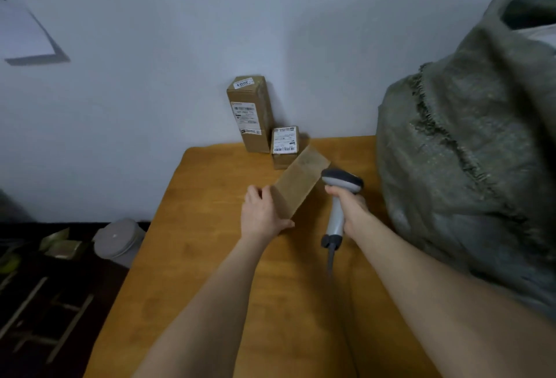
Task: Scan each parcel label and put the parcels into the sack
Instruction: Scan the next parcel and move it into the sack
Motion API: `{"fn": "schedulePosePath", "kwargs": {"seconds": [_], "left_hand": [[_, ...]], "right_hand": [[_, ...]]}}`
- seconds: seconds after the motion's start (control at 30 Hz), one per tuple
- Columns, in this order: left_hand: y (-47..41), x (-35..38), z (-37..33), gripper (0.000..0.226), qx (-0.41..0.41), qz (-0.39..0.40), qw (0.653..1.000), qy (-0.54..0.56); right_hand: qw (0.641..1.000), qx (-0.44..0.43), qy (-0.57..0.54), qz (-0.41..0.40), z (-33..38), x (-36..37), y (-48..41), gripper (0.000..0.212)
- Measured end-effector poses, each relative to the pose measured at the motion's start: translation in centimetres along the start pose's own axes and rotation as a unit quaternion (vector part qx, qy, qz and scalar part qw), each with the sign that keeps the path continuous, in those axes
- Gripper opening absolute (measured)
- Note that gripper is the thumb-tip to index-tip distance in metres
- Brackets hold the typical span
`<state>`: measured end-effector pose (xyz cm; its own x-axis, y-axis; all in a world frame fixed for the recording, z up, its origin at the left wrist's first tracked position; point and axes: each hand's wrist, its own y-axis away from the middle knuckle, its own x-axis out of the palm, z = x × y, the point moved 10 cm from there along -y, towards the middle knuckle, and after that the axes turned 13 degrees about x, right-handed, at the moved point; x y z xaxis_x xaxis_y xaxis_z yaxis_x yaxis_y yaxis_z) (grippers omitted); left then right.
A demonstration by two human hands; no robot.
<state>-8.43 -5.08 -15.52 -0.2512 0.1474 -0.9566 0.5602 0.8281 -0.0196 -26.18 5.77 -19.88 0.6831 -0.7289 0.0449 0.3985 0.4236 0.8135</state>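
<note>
My left hand (262,212) grips the near end of a long brown cardboard parcel (301,180) that lies slanted over the wooden table (210,257); no label shows on its upper face. My right hand (349,206) holds a grey barcode scanner (341,185) by the handle, its head right beside the parcel's far end. Two more parcels stand against the wall: a tall box (251,113) with white labels and a small box (285,144) with a barcode label. A green-grey woven sack (469,152) bulges at the right, its mouth at the top.
The scanner's cable (331,257) trails toward me across the table. Left of the table, on the dark floor, are a grey lidded bin (118,240), some wooden slats (45,317) and flat packets. A white sheet (24,31) hangs on the wall at upper left.
</note>
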Motion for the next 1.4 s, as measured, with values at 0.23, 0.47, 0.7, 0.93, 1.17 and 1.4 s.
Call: {"fn": "schedulePosePath", "kwargs": {"seconds": [0.23, 0.47, 0.7, 0.93, 1.17, 1.4], "left_hand": [[2.0, 2.6, 3.3, 0.043, -0.121, -0.025, 0.98, 0.158], [3.7, 10.1, 3.9, 0.06, -0.263, 0.106, 0.826, 0.488], [5.3, 8.6, 6.0, 0.06, -0.32, 0.072, 0.715, 0.618], [6.3, 3.6, 7.9, 0.08, -0.304, -0.04, 0.706, 0.638], [8.4, 1.2, 8.6, 0.082, -0.3, -0.08, 0.685, 0.659], [9.8, 0.5, 8.9, 0.079, -0.288, -0.092, 0.679, 0.668]], "right_hand": [[0.999, 0.043, 0.013, 0.028, -4.3, 0.4, -0.7, 0.047], [0.998, 0.049, 0.022, 0.019, -5.9, 1.1, -2.2, 0.043], [0.997, 0.011, 0.067, 0.031, -3.8, 3.1, 0.4, 0.047], [0.993, -0.07, 0.094, 0.024, 0.4, 4.5, 7.2, 0.029], [0.98, -0.088, 0.161, 0.074, 1.0, 7.1, 13.2, 0.015], [0.971, -0.103, 0.197, 0.082, 0.5, 7.7, 16.2, 0.012]]}}
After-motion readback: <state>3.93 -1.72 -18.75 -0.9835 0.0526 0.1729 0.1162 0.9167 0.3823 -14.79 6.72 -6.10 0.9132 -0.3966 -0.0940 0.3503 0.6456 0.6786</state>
